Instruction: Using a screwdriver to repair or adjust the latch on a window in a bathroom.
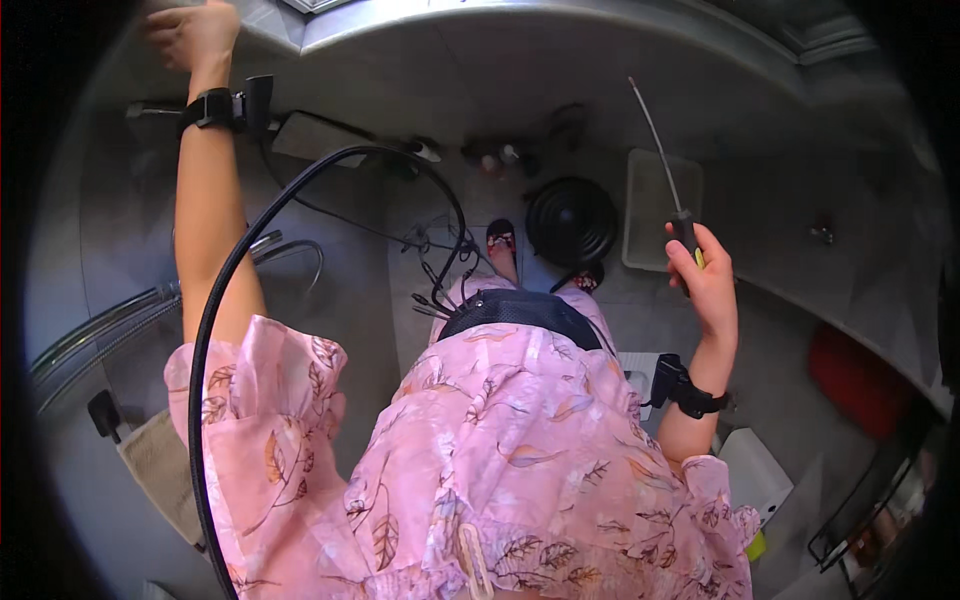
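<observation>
Head view: one long screwdriver with a thin metal shaft and a black handle is held up by the person's right hand, thumb and fingers pinching the handle, shaft slanting up and away. The left hand reaches far forward, fingers curled near the grey metal-looking ledge; whether it grips anything I cannot tell. The step in hand seems to be keeping the tool raised clear of everything while the other arm is stretched out. Using the tool would probably call for a fuller grip on its handle and care over where the tip points.

Counted: two hands, each with one black wrist strap, left and right; one black mesh waist pouch; one thick black cable loop, the thinner cords being too tangled to count; one black, round, ridged object on the floor; just beside it, one pale rectangular tub; two dark patterned slippers.
</observation>
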Available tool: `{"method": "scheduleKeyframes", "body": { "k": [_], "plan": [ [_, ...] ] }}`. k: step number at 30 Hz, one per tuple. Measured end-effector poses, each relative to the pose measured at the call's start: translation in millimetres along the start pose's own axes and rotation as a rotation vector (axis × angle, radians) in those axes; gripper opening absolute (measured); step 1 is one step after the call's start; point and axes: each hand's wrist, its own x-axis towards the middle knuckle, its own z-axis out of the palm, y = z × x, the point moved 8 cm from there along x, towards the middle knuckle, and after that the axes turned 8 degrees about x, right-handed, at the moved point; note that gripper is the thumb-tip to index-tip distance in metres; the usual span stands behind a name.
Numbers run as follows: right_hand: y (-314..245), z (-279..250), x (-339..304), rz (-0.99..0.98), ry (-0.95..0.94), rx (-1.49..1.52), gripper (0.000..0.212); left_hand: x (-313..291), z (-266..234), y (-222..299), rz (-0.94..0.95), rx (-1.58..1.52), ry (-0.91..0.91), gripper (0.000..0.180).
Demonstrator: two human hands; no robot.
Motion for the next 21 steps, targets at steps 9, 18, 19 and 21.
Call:
{"method": "scheduleKeyframes", "body": {
  "k": [9, 18, 19, 21],
  "plan": [
    [-2.0, 8.4, -5.7, -0.086, -0.031, -0.134, 0.026, -9.7, 31.7, -87.7, -0.285, -0.004, -0.287, 0.087],
    [16.2, 3.4, -26.1, -0.018, -0.047, -0.246, 0.024, 14.4, 107.1, -159.9, -0.333, -0.299, -0.300, 0.099],
    [21.2, 1.1, -26.3, -0.016, -0.030, -0.236, 0.024, 17.4, 111.7, -147.5, -0.318, -0.312, -0.301, 0.099],
    [27.3, -6.4, -28.4, 0.014, 0.012, -0.351, 0.029, 6.7, 107.4, -97.9, -0.350, -0.290, -0.408, 0.101]
  ]
}}
